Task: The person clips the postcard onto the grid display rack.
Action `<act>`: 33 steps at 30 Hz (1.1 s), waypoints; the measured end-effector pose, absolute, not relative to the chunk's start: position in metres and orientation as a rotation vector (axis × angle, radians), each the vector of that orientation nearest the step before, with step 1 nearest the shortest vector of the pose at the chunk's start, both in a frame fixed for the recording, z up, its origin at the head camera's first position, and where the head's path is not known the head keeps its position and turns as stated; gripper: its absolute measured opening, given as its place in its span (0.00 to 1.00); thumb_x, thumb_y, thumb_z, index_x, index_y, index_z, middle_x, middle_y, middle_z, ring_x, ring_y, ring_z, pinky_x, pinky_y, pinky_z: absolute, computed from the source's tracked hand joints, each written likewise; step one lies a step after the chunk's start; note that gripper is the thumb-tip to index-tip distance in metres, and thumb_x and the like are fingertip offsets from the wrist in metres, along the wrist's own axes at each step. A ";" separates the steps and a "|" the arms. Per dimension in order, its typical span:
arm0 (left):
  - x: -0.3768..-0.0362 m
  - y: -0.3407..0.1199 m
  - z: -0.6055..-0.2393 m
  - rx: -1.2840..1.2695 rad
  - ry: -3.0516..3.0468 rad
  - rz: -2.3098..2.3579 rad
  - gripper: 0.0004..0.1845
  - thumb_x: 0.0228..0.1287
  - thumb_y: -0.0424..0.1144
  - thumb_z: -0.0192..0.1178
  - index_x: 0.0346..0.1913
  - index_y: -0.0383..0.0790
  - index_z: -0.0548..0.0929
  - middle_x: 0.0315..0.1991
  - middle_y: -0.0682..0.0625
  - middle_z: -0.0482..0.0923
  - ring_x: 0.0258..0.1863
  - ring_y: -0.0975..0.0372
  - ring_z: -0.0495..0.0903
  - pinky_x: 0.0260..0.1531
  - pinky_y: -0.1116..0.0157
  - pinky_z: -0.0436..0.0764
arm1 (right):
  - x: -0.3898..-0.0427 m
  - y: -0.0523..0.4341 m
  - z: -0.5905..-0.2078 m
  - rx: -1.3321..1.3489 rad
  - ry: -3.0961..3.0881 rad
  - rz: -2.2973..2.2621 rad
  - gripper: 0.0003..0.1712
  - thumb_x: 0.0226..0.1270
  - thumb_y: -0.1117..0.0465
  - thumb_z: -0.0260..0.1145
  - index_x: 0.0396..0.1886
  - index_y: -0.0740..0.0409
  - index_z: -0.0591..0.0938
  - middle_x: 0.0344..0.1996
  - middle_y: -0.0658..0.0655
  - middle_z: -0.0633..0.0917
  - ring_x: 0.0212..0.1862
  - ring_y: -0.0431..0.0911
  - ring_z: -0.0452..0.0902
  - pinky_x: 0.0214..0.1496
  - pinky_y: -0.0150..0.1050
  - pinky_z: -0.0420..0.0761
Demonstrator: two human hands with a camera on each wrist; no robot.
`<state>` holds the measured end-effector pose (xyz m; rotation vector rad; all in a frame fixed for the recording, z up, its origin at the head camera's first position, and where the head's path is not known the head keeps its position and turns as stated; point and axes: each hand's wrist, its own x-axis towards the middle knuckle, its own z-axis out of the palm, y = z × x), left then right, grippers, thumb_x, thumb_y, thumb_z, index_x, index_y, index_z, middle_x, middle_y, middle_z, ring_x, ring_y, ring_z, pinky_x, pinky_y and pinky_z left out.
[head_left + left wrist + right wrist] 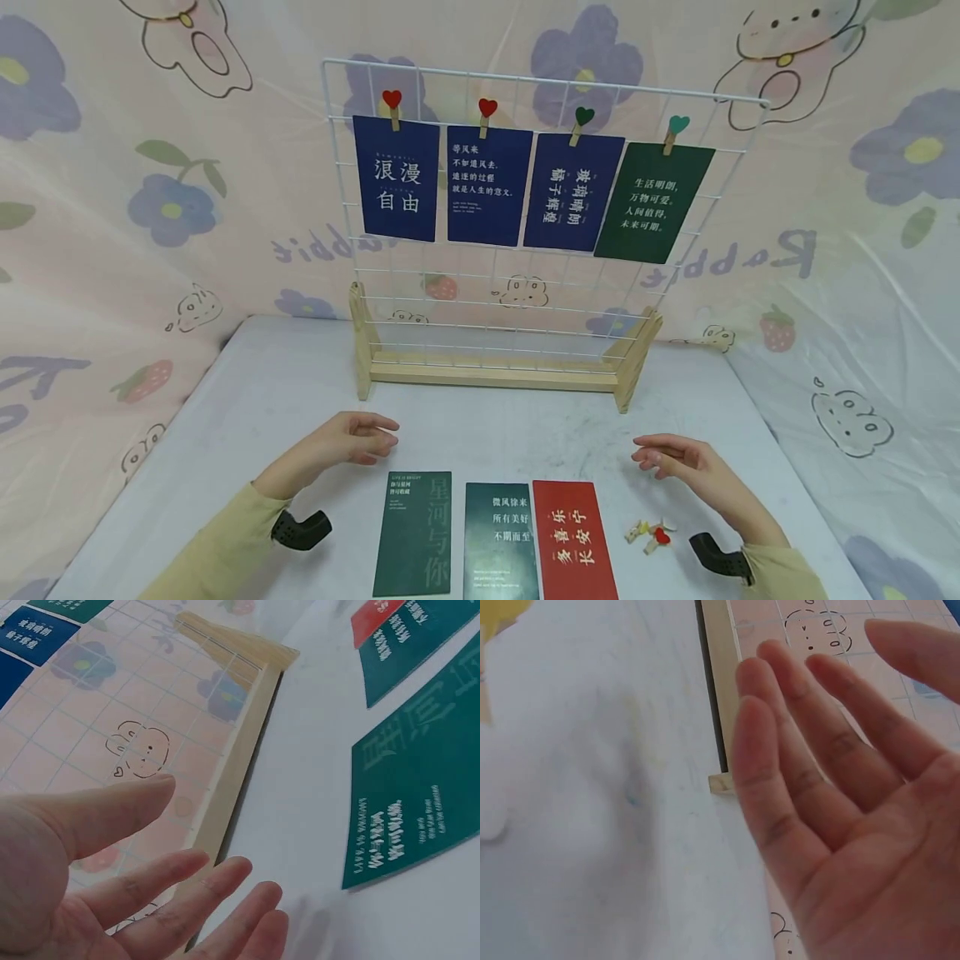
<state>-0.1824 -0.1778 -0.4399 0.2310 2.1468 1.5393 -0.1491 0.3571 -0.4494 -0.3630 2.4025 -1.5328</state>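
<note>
My left hand point(354, 439) hovers above the table with relaxed fingers and holds nothing, behind a green card point(412, 533) with pale lettering. On the other side my right hand point(686, 462), also relaxed and holding nothing, hangs behind a small cluster of clothespins point(651, 534), one with a red heart. Between them lie a second green card point(501, 542) and a red card point(574, 540), side by side. In the left wrist view the left thumb stands apart from the loosely bent fingers point(172, 907). The right wrist view shows the open right palm point(885, 885).
A white wire grid point(487, 287) stands in a wooden base point(491, 375) at the back. Three blue cards point(491, 221) and a green card point(652, 242) hang on it from heart clothespins. Patterned cloth point(247, 175) surrounds the white table point(517, 433).
</note>
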 end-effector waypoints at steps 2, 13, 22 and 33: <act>-0.180 -0.179 -0.442 0.216 2.152 1.526 0.26 0.64 0.42 0.63 0.59 0.28 0.74 0.47 0.39 0.81 0.44 0.53 0.81 0.43 0.57 0.82 | -0.148 0.358 -0.451 -0.366 2.384 -1.529 0.23 0.75 0.59 0.55 0.62 0.71 0.71 0.51 0.69 0.80 0.48 0.50 0.80 0.45 0.40 0.82; -0.170 -0.183 -0.450 0.173 2.138 1.482 0.23 0.64 0.41 0.63 0.57 0.28 0.76 0.42 0.43 0.83 0.38 0.55 0.81 0.39 0.59 0.82 | -0.142 0.362 -0.456 -0.362 2.325 -1.497 0.24 0.76 0.59 0.53 0.62 0.72 0.70 0.51 0.70 0.80 0.46 0.48 0.79 0.45 0.39 0.81; -0.165 -0.182 -0.452 0.186 2.141 1.470 0.23 0.63 0.40 0.64 0.55 0.26 0.76 0.40 0.44 0.82 0.36 0.54 0.81 0.36 0.59 0.83 | -0.139 0.363 -0.459 -0.342 2.280 -1.481 0.24 0.76 0.59 0.53 0.62 0.72 0.70 0.51 0.70 0.79 0.46 0.49 0.78 0.43 0.39 0.81; -0.164 -0.180 -0.464 0.268 2.159 1.457 0.20 0.57 0.32 0.68 0.50 0.24 0.78 0.34 0.46 0.83 0.29 0.59 0.79 0.29 0.61 0.82 | -0.135 0.364 -0.463 -0.332 2.244 -1.493 0.24 0.75 0.59 0.53 0.62 0.72 0.70 0.52 0.69 0.80 0.47 0.46 0.78 0.44 0.39 0.81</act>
